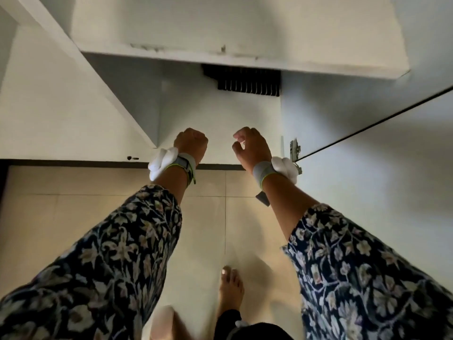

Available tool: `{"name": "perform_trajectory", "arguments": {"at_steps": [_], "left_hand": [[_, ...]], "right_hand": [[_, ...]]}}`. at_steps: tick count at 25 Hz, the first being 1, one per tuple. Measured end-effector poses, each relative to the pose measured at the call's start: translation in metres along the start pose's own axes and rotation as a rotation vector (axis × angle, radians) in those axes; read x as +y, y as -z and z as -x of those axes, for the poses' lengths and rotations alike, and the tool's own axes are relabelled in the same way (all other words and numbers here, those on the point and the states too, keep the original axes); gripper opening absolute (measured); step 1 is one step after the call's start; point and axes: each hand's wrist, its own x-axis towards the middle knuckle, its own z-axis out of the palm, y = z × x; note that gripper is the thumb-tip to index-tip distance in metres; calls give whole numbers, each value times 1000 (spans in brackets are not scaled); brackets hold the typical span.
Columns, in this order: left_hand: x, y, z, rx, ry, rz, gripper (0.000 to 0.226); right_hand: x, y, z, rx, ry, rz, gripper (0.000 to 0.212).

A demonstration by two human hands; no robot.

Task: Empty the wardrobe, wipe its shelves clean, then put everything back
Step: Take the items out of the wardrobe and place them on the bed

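I look down into the open white wardrobe. Its bottom compartment (215, 111) lies bare, and a white shelf (220, 33) juts out above it. My left hand (190, 143) hovers over the compartment's front edge, balled into a fist with nothing in it. My right hand (250, 148) is level with it, a little to the right, its fingers and thumb curled inward around nothing. Both wrists wear grey straps with white bundles. No cloth or clothing is in sight.
A dark slatted panel (245, 81) sits at the back under the shelf. The right door (367, 168) stands open on its metal hinge (294, 149); a white panel (49, 106) flanks the left. Beige floor tiles (208, 217) and my bare foot (230, 285) are below.
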Motion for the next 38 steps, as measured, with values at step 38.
{"name": "perform_trajectory", "arguments": {"at_steps": [38], "left_hand": [[-82,-152,-203,467,-476,-292,91]], "right_hand": [[68,-146,-203,485,309,242,32]]}}
